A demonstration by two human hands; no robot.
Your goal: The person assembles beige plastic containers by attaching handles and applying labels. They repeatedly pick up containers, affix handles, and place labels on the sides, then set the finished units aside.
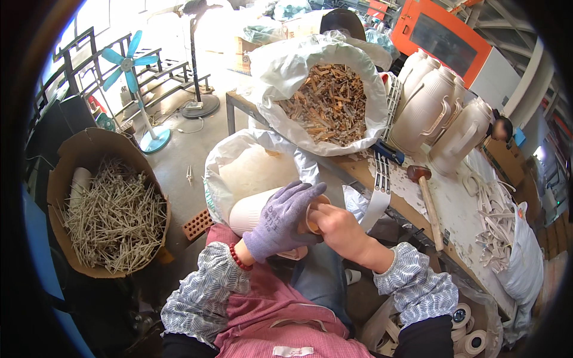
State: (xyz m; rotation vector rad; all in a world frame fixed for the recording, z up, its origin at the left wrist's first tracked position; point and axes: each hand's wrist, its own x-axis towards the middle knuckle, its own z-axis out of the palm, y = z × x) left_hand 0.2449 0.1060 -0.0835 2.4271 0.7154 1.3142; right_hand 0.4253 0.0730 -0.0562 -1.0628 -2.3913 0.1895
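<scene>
A cream ribbed plastic jug shell (248,214) lies on its side across my lap, its open end toward the right. My left hand (282,221), in a purple-grey knit glove, is wrapped over the shell near that end. Bare and bent at the fingers, my right hand (342,231) presses at the round opening. An orange-brown edge shows beside its fingertips, but whatever they pinch is hidden. Below the gloved hand, part of the jug's handle (296,253) sticks out.
A white sack (218,173) stands just beyond my hands. On the right workbench (465,244) are a mallet (427,200), several cream jugs (425,110) and a bag of orange-brown pieces (334,101). Left: a carton (161,238) of thin plastic sticks, a red perforated brick (197,225), a blue fan (128,64).
</scene>
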